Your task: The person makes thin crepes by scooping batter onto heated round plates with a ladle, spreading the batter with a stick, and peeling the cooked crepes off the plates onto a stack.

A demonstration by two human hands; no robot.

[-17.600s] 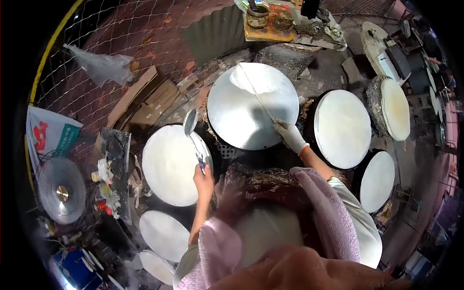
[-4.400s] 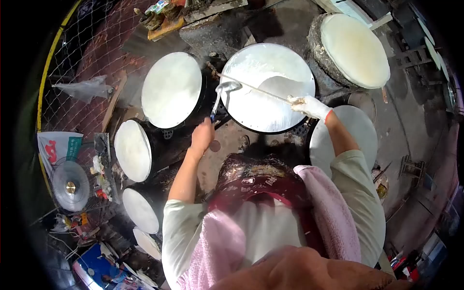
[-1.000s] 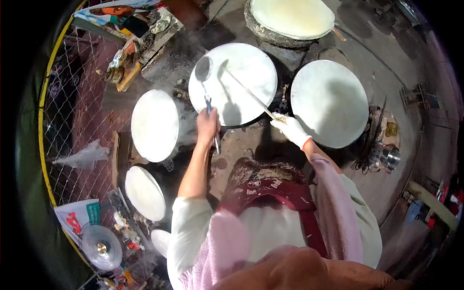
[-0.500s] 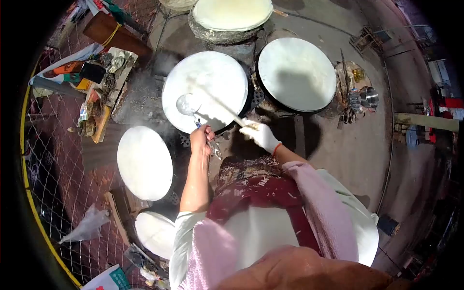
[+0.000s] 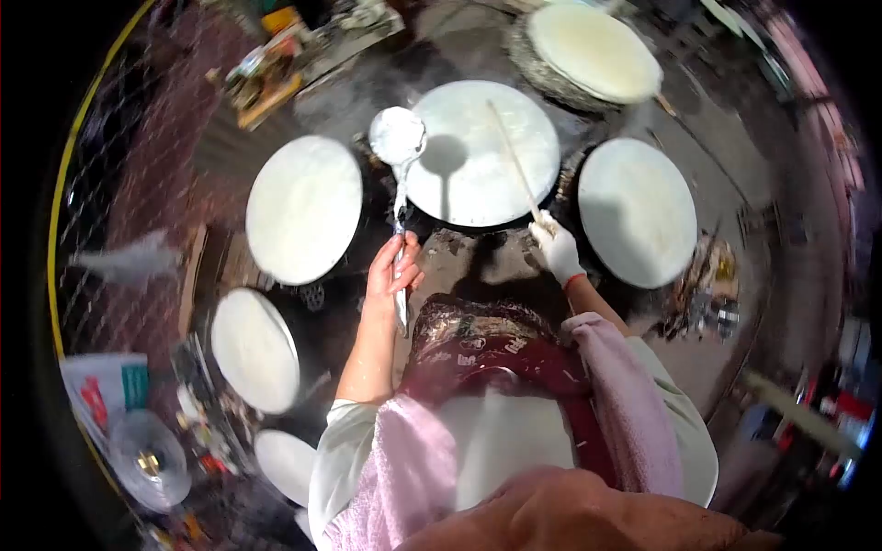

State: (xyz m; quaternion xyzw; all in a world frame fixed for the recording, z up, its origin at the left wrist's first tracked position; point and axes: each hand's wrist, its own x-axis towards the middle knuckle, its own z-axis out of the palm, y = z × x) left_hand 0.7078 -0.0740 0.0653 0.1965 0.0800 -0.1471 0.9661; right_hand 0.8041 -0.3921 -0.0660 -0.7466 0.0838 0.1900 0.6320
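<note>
My bare left hand [image 5: 395,264] grips the handle of a ladle [image 5: 398,135], its round bowl coated or filled with something white. The bowl overlaps the left edge of the middle round griddle [image 5: 473,188] and casts a shadow on its pale surface, so it is held above. My right hand [image 5: 557,248], in a white glove, is closed around a thin wooden stick [image 5: 514,163] that reaches over the same griddle. Whether the stick's tip touches the surface I cannot tell.
Pale round griddles stand at the left [image 5: 303,211], lower left [image 5: 255,351] and right [image 5: 637,213]. A thick stack of flat pale rounds [image 5: 595,52] sits at the upper right. Wire fencing [image 5: 115,197] runs along the left. Metal utensils [image 5: 721,317] lie beyond the right griddle.
The view has turned left, so the griddles appear shifted to the right. The ladle has lifted off the middle griddle to its left edge. The stick now points more steeply away from me.
</note>
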